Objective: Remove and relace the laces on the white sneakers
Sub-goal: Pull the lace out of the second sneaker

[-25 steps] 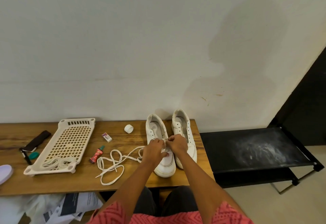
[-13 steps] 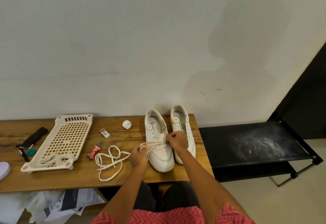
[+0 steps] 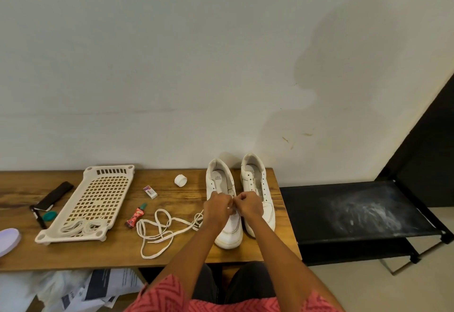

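A: Item one, the pair of white leather sneakers?

B: Both stand on the wooden tabletop (image 3: 172, 257). The left white sneaker (image 3: 227, 223) is the landmark, the right white sneaker (image 3: 258, 189) just beside it. The right one's eyelets show bare; no lace visible in it.

A: Hands?

B: Left hand (image 3: 217, 209) and right hand (image 3: 249, 205) meet over the landmark's lower eyelets, each grip curled, pinching the flat white lace (image 3: 157, 235), whose slack loops lie left of the landmark.

A: Progress?

B: Removal looks done. Relacing appears to be at the first rows of one shoe. A second white lace (image 3: 78, 227) waits in the cream perforated plastic tray (image 3: 103, 196), far left of the landmark.
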Demonstrator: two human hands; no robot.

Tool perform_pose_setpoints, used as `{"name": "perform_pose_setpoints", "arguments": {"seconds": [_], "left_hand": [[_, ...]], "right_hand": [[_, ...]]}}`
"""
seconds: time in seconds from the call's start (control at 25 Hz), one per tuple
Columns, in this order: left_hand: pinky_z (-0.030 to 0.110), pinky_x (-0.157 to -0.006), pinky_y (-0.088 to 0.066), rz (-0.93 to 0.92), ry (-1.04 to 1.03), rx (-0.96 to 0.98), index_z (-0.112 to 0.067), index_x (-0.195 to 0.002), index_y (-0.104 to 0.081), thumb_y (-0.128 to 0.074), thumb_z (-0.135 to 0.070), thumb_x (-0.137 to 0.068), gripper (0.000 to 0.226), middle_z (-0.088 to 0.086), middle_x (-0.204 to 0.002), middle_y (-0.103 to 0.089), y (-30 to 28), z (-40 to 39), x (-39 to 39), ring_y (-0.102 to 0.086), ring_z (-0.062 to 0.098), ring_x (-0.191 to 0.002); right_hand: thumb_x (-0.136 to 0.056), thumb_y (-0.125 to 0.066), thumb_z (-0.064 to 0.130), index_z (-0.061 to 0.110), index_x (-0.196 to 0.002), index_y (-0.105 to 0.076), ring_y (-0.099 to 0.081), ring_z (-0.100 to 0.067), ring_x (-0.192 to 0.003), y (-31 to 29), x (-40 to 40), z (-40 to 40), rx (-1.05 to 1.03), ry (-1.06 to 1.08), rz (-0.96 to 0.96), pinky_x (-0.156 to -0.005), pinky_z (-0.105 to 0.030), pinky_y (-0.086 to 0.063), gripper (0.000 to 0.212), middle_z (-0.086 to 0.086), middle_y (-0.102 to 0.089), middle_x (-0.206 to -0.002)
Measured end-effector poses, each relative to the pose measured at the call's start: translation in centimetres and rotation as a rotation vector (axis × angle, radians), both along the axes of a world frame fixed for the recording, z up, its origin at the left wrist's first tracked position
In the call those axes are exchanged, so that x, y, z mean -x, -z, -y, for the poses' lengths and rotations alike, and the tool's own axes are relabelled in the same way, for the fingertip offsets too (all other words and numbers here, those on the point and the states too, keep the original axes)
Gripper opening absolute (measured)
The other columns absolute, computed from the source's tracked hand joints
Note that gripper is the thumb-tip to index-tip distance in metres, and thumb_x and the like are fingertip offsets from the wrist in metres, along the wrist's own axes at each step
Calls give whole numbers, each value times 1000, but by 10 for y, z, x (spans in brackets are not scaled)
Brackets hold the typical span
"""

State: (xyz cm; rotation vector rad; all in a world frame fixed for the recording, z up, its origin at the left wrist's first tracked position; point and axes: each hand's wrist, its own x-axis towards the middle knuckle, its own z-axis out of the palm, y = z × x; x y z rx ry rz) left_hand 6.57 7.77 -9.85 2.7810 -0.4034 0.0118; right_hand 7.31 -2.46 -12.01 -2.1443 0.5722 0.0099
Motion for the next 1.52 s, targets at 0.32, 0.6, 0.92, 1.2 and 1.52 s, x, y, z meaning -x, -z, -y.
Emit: {"name": "perform_pose_setpoints", "arguments": {"seconds": [0.32, 0.6, 0.92, 1.2, 1.52], "left_hand": [[22, -76, -46, 63, -2, -119, -16, -119, -52, -52, -27, -95, 26, 1, -117, -59, 19, -3, 2, -50, 15, -110], [27, -85, -50, 5, 60, -208, -15, -115, -59, -52, -14, -95, 21, 6, -115, -62, 15, -2, -9, -54, 18, -110], [24, -72, -47, -108, -12, -164, -18, -99, -67, -55, -17, -92, 14, 0, -100, -67, 12, -58, -6, -61, 14, -90], [21, -82, -46, -109, -109, -419, -16, -112, -59, -54, -31, -93, 25, 0, -111, -64, 1, -120, -3, -59, 12, -100], [20, -72, -43, -20, 22, -146, -16, -105, -63, -61, -24, -89, 18, -5, -103, -66, -14, -41, -11, -61, 12, -94]], "right_hand": [[-87, -62, 20, 13, -88, -72, -56, -12, -79, 4, 0, 2, 6, -1, 24, -69, -25, -43, 13, -4, -70, -91], [-86, -62, 19, 12, -86, -73, -55, -12, -80, 4, 0, 0, 35, 1, 32, -70, -25, -44, 13, -4, -70, -91], [-85, -63, 20, 13, -76, -73, -57, -12, -74, 1, -1, 2, 14, -2, -12, -61, -23, -39, 15, 6, -62, -68], [-87, -63, 22, 14, -84, -73, -59, -16, -78, 1, 0, -5, -1, 55, -31, -63, -25, -40, 13, -4, -72, -87], [-87, -63, 22, 12, -88, -71, -54, -13, -80, 4, -2, -2, 8, 52, -15, -68, -25, -41, 13, -4, -69, -93]]}}
